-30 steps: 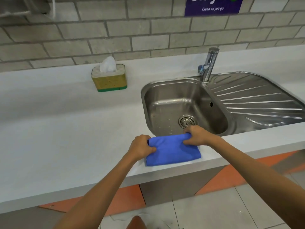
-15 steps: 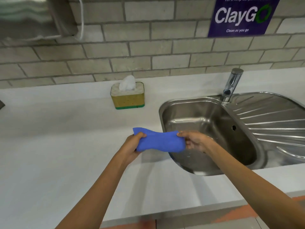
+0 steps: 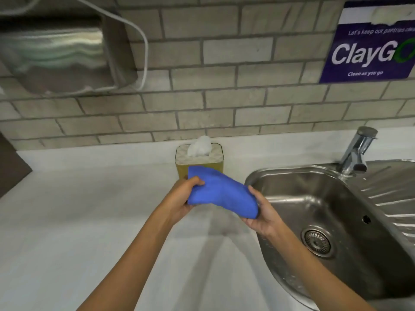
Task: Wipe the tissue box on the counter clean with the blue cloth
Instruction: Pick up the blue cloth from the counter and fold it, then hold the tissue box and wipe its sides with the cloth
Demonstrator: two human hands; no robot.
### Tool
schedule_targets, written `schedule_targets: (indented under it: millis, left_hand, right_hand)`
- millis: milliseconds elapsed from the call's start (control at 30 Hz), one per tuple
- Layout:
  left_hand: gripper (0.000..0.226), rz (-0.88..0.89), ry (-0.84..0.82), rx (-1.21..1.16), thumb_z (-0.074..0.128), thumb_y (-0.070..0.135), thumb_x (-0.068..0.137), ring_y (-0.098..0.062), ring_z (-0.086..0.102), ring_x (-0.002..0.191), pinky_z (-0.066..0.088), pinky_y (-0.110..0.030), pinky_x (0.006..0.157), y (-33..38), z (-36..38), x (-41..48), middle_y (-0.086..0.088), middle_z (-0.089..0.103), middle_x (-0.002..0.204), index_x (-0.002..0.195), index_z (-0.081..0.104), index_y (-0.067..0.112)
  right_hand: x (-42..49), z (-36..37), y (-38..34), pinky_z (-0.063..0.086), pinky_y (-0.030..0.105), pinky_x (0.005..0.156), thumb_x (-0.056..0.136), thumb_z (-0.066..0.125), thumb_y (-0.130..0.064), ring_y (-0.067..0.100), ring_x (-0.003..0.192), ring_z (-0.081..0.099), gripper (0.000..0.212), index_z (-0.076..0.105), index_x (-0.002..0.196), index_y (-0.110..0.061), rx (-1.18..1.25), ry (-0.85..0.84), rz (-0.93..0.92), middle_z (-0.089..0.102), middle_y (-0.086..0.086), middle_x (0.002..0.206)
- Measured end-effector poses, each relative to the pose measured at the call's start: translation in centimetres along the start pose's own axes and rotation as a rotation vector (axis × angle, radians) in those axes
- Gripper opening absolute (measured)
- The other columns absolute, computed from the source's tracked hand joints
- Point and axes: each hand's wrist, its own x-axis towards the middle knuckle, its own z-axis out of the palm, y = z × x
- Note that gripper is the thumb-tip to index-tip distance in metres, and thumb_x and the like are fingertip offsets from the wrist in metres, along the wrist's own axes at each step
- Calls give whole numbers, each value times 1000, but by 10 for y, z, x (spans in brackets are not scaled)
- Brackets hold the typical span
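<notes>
The tissue box [image 3: 179, 170], yellow-sided with a pale patterned top and a white tissue sticking up, stands on the white counter [image 3: 78, 221] near the brick wall. A folded blue cloth [image 3: 220, 191] is held in the air just in front of the box and hides its lower front. My left hand [image 3: 182, 198] grips the cloth's left end. My right hand [image 3: 260, 214] holds its right end from below. The cloth does not clearly touch the box.
A steel sink [image 3: 325, 221] with drain and ribbed drainer lies to the right, its tap [image 3: 357, 151] at the back. A metal paper towel dispenser [image 3: 62, 52] with a white cable hangs on the wall upper left. A purple sign [image 3: 368, 46] is upper right.
Both hands lifted the cloth from the counter's front edge and carried it forward and up to just in front of the tissue box. The view has moved closer to the wall.
</notes>
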Motion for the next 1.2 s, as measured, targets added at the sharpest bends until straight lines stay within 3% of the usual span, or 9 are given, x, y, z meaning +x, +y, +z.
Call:
schedule_targets:
  millis: [200, 300, 433, 500, 633, 733, 800, 1033, 1200]
  left_hand:
    - [43, -115, 162, 214, 43, 5, 87, -30, 60, 108, 52, -36, 81, -47, -34, 38, -14, 61, 124, 130, 46, 7]
    - [44, -121, 48, 123, 46, 15, 85, -29, 59, 112, 49, -42, 95, -65, -26, 51, -14, 59, 128, 129, 46, 11]
    - [41, -158, -78, -312, 60, 44, 83, -22, 68, 85, 56, -36, 74, -71, -8, 60, -11, 69, 101, 110, 63, 13]
    - [42, -118, 28, -304, 52, 42, 89, -21, 70, 85, 57, -32, 69, -76, -7, 64, -13, 70, 105, 117, 62, 12]
    - [29, -118, 229, -271, 39, 17, 98, -23, 64, 81, 53, -29, 62, -84, -27, 76, -16, 66, 101, 114, 59, 3]
    - [31, -184, 342, -326, 32, 15, 99, -19, 53, 70, 48, -24, 56, -77, -45, 86, -6, 55, 79, 78, 54, 12]
    - [33, -174, 408, -339, 36, 24, 98, -21, 52, 67, 44, -29, 60, -69, -61, 97, -6, 55, 78, 71, 53, 15]
    - [53, -44, 326, -276, 32, 54, 94, -9, 64, 40, 49, -15, 42, -36, -98, 138, 4, 67, 47, 74, 58, 13]
    - [52, -85, 281, -297, 32, 55, 94, -9, 61, 36, 49, -15, 40, -26, -92, 154, 5, 63, 42, 67, 49, 14]
  right_hand:
    - [32, 3, -8, 53, 27, 64, 86, 58, -9, 19, 79, 64, 28, 60, 112, 1, -572, 218, -121, 69, 11, 93]
    - [42, 25, -5, 48, 29, 66, 84, 55, -1, 24, 79, 59, 25, 61, 107, 7, -898, 284, -317, 65, 17, 93]
    - [42, 58, 16, 48, 32, 75, 80, 59, -9, 25, 79, 62, 21, 67, 99, -3, -1432, 126, -493, 71, 16, 90]
    - [40, 64, 24, 50, 33, 80, 80, 61, -16, 23, 85, 63, 24, 67, 102, -9, -1590, -14, -446, 70, 9, 93]
    - [44, 62, 12, 49, 32, 97, 82, 63, -11, 18, 100, 64, 31, 66, 113, -11, -1356, -144, -266, 69, 6, 104]
    - [70, 49, -19, 52, 35, 87, 82, 63, -9, 20, 82, 65, 18, 67, 87, -26, -1254, 38, -429, 69, 1, 84]
    - [93, 40, -39, 50, 29, 77, 81, 66, -18, 18, 81, 64, 13, 64, 93, -23, -1251, 171, -509, 67, -2, 83]
    - [161, 29, -76, 41, 36, 102, 68, 79, -29, 25, 128, 45, 95, 23, 145, -19, -1445, 191, -304, 45, 6, 142]
    - [183, 35, -71, 43, 24, 89, 70, 77, -28, 23, 118, 55, 86, 32, 141, -9, -1522, 117, -340, 54, 7, 136]
